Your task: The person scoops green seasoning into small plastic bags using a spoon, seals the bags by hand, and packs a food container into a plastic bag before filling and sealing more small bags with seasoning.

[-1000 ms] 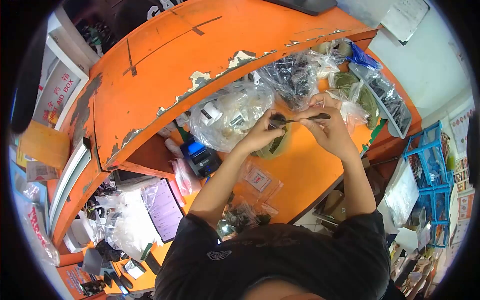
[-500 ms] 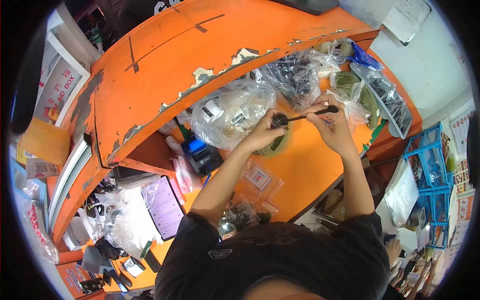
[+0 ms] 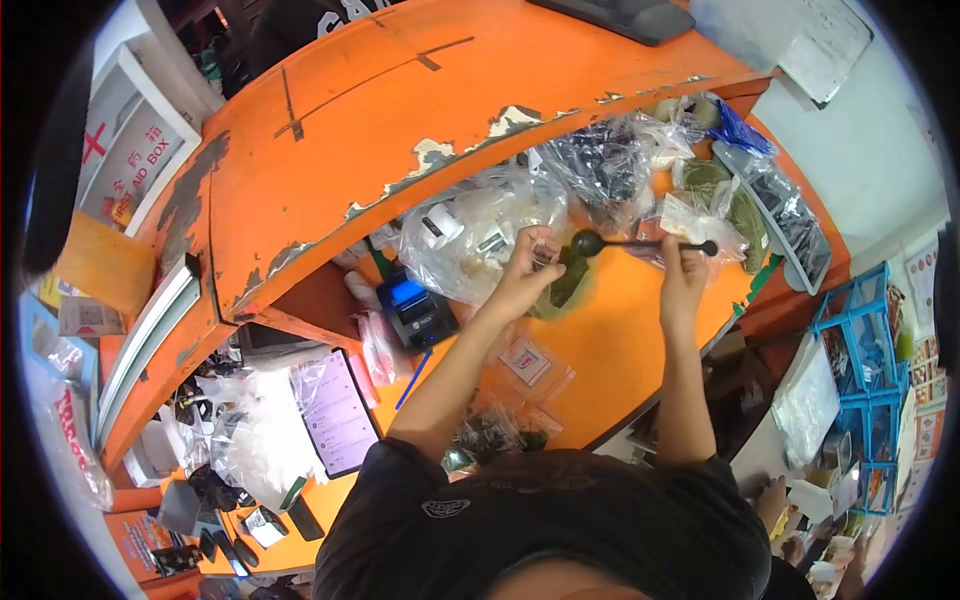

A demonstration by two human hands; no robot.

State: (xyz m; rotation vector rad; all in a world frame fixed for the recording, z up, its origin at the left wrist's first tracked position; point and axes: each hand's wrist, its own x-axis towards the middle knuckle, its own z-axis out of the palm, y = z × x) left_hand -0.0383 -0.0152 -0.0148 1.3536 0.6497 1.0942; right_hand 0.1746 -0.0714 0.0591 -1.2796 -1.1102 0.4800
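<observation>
My right hand (image 3: 683, 282) pinches the handle of a black long-handled scoop (image 3: 588, 243), held level with its round bowl pointing left. My left hand (image 3: 524, 272) is closed around a small clear container (image 3: 543, 256), partly covered by the fingers. The scoop's bowl is just to the right of my left hand, apart from it. Beneath them on the orange table lies a clear bag (image 3: 569, 284) with dark green contents, whose exact kind I cannot make out. Closer to my body, flat clear pouches (image 3: 528, 360) with a red and white label lie on the table.
Big clear plastic bags (image 3: 470, 225) crowd the back under the raised orange counter (image 3: 350, 130). A black label printer (image 3: 417, 312) and a tablet (image 3: 335, 412) stand left. At right are a grey tray (image 3: 775, 205) and blue baskets (image 3: 865, 345). A person's hand (image 3: 772, 502) shows lower right.
The scoop has swung level and come away from the small container in my left hand. My right hand has shifted down a little and now grips further along the handle.
</observation>
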